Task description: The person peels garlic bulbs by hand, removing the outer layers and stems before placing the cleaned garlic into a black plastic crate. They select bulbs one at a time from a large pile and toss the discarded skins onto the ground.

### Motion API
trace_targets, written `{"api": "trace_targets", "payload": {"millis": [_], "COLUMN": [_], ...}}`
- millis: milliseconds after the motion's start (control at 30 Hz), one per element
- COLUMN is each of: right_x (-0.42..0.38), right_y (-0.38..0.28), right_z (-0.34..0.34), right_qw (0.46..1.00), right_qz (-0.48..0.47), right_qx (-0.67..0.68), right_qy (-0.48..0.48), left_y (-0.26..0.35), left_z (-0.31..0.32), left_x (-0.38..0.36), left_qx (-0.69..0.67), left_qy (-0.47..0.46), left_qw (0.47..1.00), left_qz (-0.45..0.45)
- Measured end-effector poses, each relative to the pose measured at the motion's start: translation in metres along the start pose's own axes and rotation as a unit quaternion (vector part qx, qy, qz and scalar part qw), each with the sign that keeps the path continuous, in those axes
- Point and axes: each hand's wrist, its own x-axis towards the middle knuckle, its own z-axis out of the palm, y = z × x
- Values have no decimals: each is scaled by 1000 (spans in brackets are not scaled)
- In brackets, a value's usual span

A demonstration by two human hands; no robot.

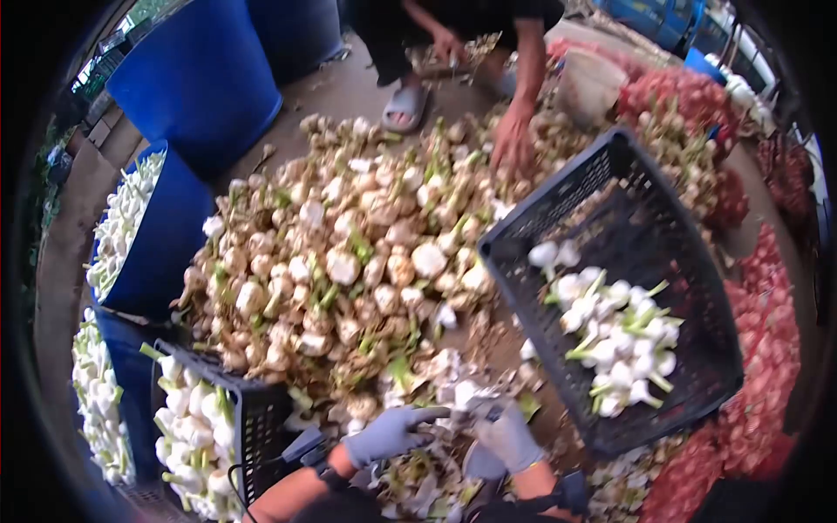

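My left hand [397,434], in a grey glove, is at the bottom centre with its fingers stretched toward the right; nothing shows in it. Just right of it, my right hand [506,436], also gloved, has its fingers bent together near a pale bulb or peel; what they hold is too blurred to make out. Beyond both hands lies a large heap of garlic bulbs [349,235] with stems. Loose peels [423,488] lie below and between the hands. To the right, a black crate [697,340] holds cleaned white garlic [619,340].
Across the heap another person's hand [514,139] reaches into the garlic. Blue tubs [196,78] stand at the left, some with white garlic. A second black crate [261,427] full of garlic is at lower left. Red net sacks [758,322] line the right side.
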Motion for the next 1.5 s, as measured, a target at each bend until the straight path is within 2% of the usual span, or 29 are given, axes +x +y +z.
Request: {"api": "trace_targets", "payload": {"millis": [67,100,200,267,300,333,367,467,500,533,567,600,700,733,800,833,867,933,1000,1033,1067,1167,1267,1300,1333,1367,1400,1467,1500], "right_x": [4,6,10,13,24,44,60,88,92,98,97,82,61,55,38,32,30,20,22,24,26,28,30,28,21,18,22,23,19], "right_y": [-41,-44,-43,-79,-149,-169,-203,-307,-306,-296,-279,-261,-183,-156,-121,-102,-87,-73,-68,-60,-50,-19,-5,-4,-4,-19,11,-11,-34], "right_z": [15,13,8,12,10,3,-6,-31,-34,-38,-39,-22,-7,0,24,23,21,29,34,37,39,40,40,42,44,45,33,12,18], "right_qw": [972,963,973,969,991,994,994,895,918,935,960,981,995,997,999,997,996,997,996,996,995,995,994,990,981,978,988,949,960], "right_qz": [141,176,166,214,72,-101,-104,-292,-294,-292,-214,-185,-68,-11,40,57,54,56,74,80,88,52,54,116,184,198,131,245,242], "right_qx": [187,203,158,118,-109,-1,-7,335,266,196,162,24,-13,6,11,27,38,-6,-8,-15,-22,-55,-56,-29,-2,18,10,85,83], "right_qy": [29,10,-24,-27,-37,29,37,33,-4,-44,-74,-47,-69,-70,-28,-48,-66,-55,-46,-42,-39,-59,-74,-68,-60,-64,-78,-176,-115], "left_y": [1,-8,-17,-23,-36,-45,-51,-55,-37,-38,-44,-49,-59,-86,-69,-88,-71,-83,-84,-77,-70,-73,-73,-56,-38,-24,-12,6,9], "left_z": [-5,-1,5,10,16,22,27,28,21,23,22,21,22,23,23,27,10,-6,-10,-8,-7,-10,-14,-13,-10,-9,-12,-25,-28], "left_x": [6,7,1,-5,-5,-8,-9,-12,-15,-17,-22,-27,-41,-43,-51,-52,-48,-50,-52,-53,-51,-54,-64,-60,-57,-51,-40,-22,-13], "left_qx": [-16,-91,-225,-192,-190,-188,-217,-199,-128,-176,-56,65,223,279,278,292,192,174,210,352,394,388,212,5,-209,-292,-373,-341,-362], "left_qy": [76,116,142,137,130,127,133,113,129,156,191,224,287,301,212,296,313,380,338,319,239,188,208,210,201,159,116,39,21], "left_qw": [997,989,959,965,967,969,962,962,976,966,977,971,928,912,932,907,923,902,909,875,869,868,937,968,953,940,919,939,932], "left_qz": [-16,-25,-95,-115,-105,-101,-103,-147,-116,-103,-73,-48,-85,20,-97,-58,-115,-111,-123,-95,-179,-248,-184,-138,-91,-75,-54,2,9]}}
